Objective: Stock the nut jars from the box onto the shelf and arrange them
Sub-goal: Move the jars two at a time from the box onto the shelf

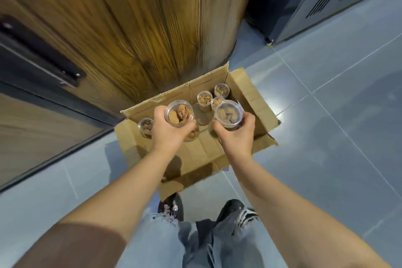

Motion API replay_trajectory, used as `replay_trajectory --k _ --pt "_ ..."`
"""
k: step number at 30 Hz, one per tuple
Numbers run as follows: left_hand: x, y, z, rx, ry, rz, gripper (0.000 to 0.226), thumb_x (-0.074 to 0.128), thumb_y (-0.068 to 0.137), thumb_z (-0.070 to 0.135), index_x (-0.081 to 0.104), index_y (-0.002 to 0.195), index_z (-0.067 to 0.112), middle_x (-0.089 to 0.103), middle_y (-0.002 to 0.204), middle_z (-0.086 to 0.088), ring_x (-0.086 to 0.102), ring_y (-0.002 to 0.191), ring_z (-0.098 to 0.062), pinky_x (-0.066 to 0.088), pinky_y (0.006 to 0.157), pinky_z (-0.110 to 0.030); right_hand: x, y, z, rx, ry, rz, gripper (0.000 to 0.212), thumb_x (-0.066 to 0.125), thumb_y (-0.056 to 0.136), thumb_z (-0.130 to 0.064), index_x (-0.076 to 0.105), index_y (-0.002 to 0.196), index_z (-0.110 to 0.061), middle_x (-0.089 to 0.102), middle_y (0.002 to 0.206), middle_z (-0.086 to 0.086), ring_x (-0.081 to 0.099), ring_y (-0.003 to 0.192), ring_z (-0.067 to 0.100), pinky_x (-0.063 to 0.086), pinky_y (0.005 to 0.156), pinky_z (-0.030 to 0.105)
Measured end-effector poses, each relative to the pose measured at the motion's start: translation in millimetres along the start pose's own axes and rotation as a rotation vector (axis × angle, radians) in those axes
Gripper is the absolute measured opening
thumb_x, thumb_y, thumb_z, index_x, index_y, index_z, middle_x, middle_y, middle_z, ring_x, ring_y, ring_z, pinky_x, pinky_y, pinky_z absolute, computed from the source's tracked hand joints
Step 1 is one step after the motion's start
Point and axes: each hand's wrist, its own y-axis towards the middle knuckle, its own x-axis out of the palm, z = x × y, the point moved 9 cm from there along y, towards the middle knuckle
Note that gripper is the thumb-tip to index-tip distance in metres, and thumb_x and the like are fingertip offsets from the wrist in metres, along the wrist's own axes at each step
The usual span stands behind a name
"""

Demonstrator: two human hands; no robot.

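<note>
The left hand grips a clear nut jar, fingers curled round its side; the right hand grips a second jar likewise; both jars are held above the open cardboard box on the tiled floor; four more jars stand inside it, one at its left end, three near its far right corner.

Brown box, grey-blue floor (tiled), grained wood panel.
</note>
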Motion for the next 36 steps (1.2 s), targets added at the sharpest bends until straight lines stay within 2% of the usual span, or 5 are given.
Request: replay_trajectory --k 7,15,18,29,36 --pt "-115.7 -163.1 117.3 -0.018 -0.129 0.03 0.048 0.085 0.067 0.013 0.051 0.096 0.029 0.06 0.087 0.015 0.059 0.081 -0.003 0.046 0.072 -0.016 -90.9 -143.6 -144.3 -0.008 0.045 0.006 0.053 0.081 0.062 -0.034 0.046 0.101 -0.035 0.059 0.111 -0.001 0.06 0.093 0.008 0.052 0.08 0.026" --pt "-242.2 -311.3 179.5 0.017 -0.199 0.129 0.059 0.085 0.067 0.021 0.054 0.117 0.023 0.062 0.11 0.002 0.06 0.1 -0.014 0.053 0.08 -0.028 -141.7 -279.0 -256.5 -0.275 -0.111 -0.359 0.058 0.085 0.064 -0.032 0.054 0.113 -0.024 0.062 0.107 -0.006 0.061 0.098 0.01 0.05 0.076 0.019" --pt "-295.6 -357.7 189.2 0.023 -0.265 0.235 0.064 0.084 0.068 0.02 0.045 0.119 0.024 0.056 0.11 0.002 0.058 0.099 -0.012 0.048 0.071 -0.019 -140.5 -326.9 -300.8 -0.381 -0.197 -0.464 0.057 0.083 0.069 -0.035 0.052 0.116 -0.026 0.059 0.107 -0.01 0.058 0.099 0.009 0.049 0.071 0.015" --pt "-544.7 -399.6 202.4 0.155 -0.265 0.471 0.061 0.084 0.07 0.024 0.045 0.118 0.024 0.057 0.103 0.008 0.058 0.098 -0.011 0.048 0.076 -0.023 2.8 -498.3 -422.8 -0.678 -0.27 -0.656 0.056 0.081 0.071 -0.037 0.044 0.113 -0.032 0.054 0.108 -0.011 0.054 0.099 0.011 0.043 0.068 0.015" --pt "-705.8 -375.9 189.9 0.206 -0.177 0.498 0.067 0.08 0.073 0.033 0.043 0.127 0.025 0.053 0.108 0.008 0.052 0.101 -0.012 0.042 0.085 -0.028 122.5 -575.3 -473.8 -0.638 -0.165 -0.667 0.06 0.079 0.071 -0.042 0.046 0.118 -0.023 0.053 0.101 -0.008 0.054 0.097 0.014 0.046 0.078 0.028"
